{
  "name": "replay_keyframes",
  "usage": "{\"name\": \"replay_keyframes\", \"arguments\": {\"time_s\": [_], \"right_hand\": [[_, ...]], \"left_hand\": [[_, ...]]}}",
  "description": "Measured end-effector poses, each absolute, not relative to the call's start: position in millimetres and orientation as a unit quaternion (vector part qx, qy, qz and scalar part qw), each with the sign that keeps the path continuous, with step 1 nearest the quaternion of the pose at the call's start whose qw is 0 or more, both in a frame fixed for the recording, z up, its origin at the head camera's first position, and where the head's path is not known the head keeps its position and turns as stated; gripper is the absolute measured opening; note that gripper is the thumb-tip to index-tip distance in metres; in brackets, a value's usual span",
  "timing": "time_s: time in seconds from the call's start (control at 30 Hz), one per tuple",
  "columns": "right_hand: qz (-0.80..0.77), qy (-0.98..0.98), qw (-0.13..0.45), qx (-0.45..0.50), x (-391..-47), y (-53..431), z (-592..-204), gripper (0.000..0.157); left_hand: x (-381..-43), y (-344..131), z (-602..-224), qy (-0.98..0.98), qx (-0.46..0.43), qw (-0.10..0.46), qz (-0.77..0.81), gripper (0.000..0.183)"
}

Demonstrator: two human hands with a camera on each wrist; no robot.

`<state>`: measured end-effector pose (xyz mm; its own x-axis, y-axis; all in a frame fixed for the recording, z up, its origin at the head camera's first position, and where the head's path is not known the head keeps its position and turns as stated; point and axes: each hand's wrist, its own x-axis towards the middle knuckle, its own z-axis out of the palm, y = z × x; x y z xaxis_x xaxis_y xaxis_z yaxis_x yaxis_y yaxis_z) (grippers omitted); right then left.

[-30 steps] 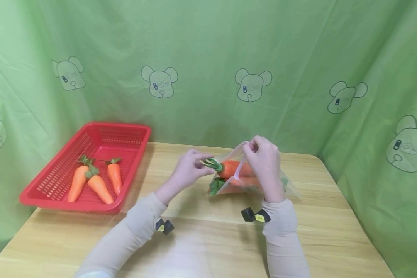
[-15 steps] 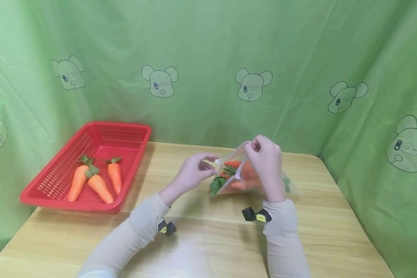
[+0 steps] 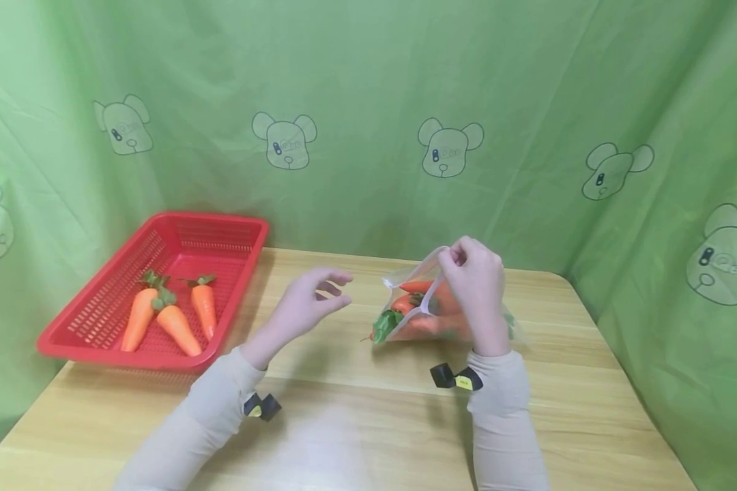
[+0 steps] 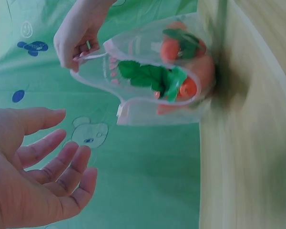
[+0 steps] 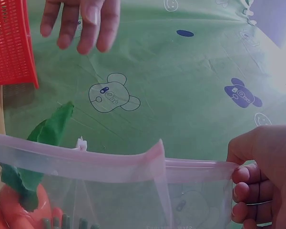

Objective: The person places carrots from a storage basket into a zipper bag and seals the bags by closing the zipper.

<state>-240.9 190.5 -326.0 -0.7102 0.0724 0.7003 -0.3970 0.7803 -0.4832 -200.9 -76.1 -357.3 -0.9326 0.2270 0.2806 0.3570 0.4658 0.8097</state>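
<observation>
My right hand (image 3: 475,279) pinches the upper edge of a clear zip bag (image 5: 114,167), lifting its mouth so that it gapes to the left. Inside the bag lie several orange carrots (image 3: 447,300) with green tops. Leaves (image 3: 385,326) of one poke out at the mouth, near the table. My left hand (image 3: 307,300) hovers to the left of the bag, empty, its fingers loosely bent and spread from the thumb. The left wrist view shows the palm of that hand (image 4: 47,176) apart from the bag, whose slider (image 4: 122,110) sits on its rim.
A red plastic basket (image 3: 233,334) stands at the left of the wooden table (image 3: 368,423). It holds three carrots (image 3: 178,329). Green curtain (image 3: 368,191) printed with bear heads hangs behind the table and at both sides.
The carrot that my left hand pushed by its green top has gone into the bag. My left hand has let go and drawn back leftward. The right hand keeps its pinch, shifting slightly right.
</observation>
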Motion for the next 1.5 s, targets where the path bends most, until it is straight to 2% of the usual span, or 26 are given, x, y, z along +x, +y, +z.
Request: {"name": "replay_keyframes", "arguments": {"time_s": [0.33,0.67,0.87,1.3,1.5], "right_hand": [[0.317,-0.869,0.369,0.090,-240.0,192.4,-326.5,0.014],[0.314,-0.871,0.368,0.085,-240.5,194.2,-326.8,0.014],[0.312,-0.876,0.358,0.078,-239.8,194.9,-326.7,0.014],[0.317,-0.876,0.355,0.079,-239.3,193.2,-325.3,0.014],[0.318,-0.877,0.352,0.078,-240.0,193.9,-325.4,0.013]], "left_hand": [[-188.3,-117.4,-355.6,-0.869,-0.146,0.114,-0.459,0.035],[-179.0,-162.1,-353.2,-0.889,-0.084,0.127,-0.433,0.036],[-168.8,-186.9,-352.5,-0.896,-0.052,0.160,-0.411,0.034],[-153.3,-252.9,-362.6,-0.915,0.048,0.165,-0.366,0.044],[-156.5,-272.6,-368.9,-0.923,0.078,0.104,-0.363,0.053]]}}
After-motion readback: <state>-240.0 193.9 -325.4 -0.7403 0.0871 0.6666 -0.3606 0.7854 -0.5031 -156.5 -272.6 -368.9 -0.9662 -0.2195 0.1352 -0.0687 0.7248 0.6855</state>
